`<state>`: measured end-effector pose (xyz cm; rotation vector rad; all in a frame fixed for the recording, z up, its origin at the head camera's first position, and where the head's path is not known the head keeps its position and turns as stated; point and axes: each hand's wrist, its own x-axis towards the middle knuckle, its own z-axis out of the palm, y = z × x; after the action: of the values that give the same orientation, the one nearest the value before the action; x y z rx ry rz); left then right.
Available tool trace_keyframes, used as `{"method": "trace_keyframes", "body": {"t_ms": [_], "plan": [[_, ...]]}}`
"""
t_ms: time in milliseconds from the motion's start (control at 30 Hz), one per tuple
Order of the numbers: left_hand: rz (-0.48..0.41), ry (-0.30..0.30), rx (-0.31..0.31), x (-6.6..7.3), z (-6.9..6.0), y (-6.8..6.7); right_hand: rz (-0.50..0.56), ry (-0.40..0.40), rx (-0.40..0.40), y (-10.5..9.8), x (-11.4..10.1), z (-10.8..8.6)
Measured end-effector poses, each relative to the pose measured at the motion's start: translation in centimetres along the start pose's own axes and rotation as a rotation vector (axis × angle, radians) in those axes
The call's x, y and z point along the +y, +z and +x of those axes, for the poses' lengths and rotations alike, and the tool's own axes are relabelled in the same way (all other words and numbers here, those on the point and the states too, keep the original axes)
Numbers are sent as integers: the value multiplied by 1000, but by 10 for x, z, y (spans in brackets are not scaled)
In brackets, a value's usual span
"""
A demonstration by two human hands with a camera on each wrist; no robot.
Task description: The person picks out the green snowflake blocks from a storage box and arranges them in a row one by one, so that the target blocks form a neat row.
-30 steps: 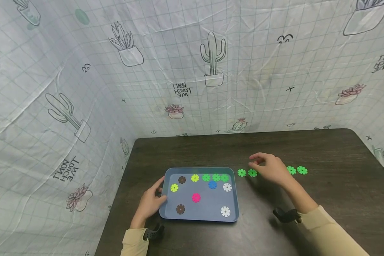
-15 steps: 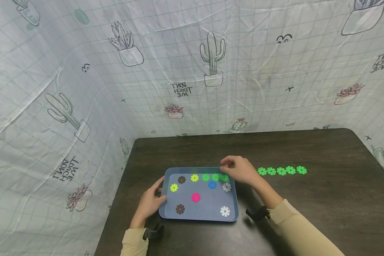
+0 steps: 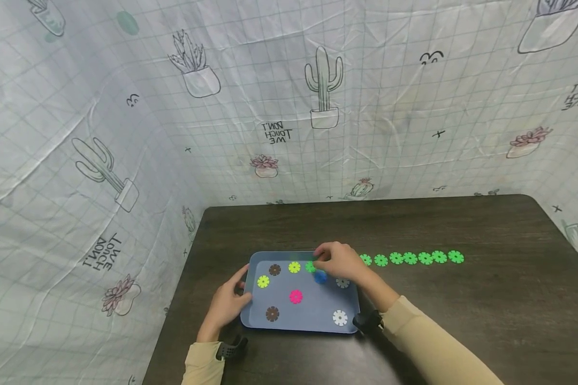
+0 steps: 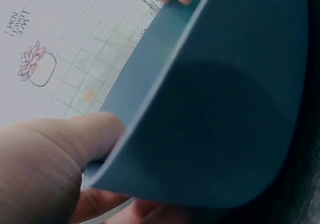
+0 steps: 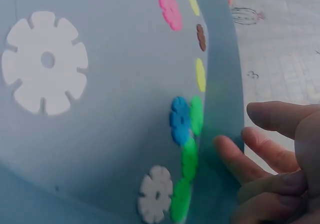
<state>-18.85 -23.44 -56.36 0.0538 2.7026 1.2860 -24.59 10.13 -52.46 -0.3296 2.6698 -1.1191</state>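
My left hand (image 3: 225, 305) grips the left rim of a blue-grey tray (image 3: 313, 316), thumb over the rim and fingers outside. Over the tray's far right part hovers my right hand (image 3: 342, 264). In the right wrist view its thumb and fingers stand apart with nothing between them, close to the far wall. Beside those fingers lie several green notched discs (image 5: 189, 159) along that wall, next to a blue disc (image 5: 180, 120). From the head, my hand partly covers this green group (image 3: 310, 267). The tray also holds pink (image 3: 296, 297), yellow (image 3: 294, 267), brown (image 3: 272, 314) and white discs (image 3: 339, 317).
To the right of the tray, a row of several green discs (image 3: 410, 258) runs across the dark wooden table (image 3: 462, 310). A patterned white cloth (image 3: 390, 133) hangs behind and at the sides of the table.
My right hand has moved left, from above the green row on the table to above the tray's far right part, uncovering the row. My left hand stays on the tray's rim.
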Motion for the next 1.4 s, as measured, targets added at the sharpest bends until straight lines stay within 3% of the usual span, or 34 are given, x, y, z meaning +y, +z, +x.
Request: {"method": "trace_keyframes", "body": {"t_ms": [267, 567, 967, 1167, 1400], "plan": [[5, -11, -2, 0, 1, 1, -89, 33, -6, 16, -5, 3], [1, -9, 1, -1, 1, 0, -224, 1, 16, 24, -11, 3], [3, -13, 0, 2, 1, -3, -363, -28, -55, 29, -20, 4], [-7, -15, 3, 4, 1, -4, -380, -33, -96, 28, -23, 2], [-7, -11, 1, 4, 1, -4, -299, -75, -88, 25, -20, 0]]}}
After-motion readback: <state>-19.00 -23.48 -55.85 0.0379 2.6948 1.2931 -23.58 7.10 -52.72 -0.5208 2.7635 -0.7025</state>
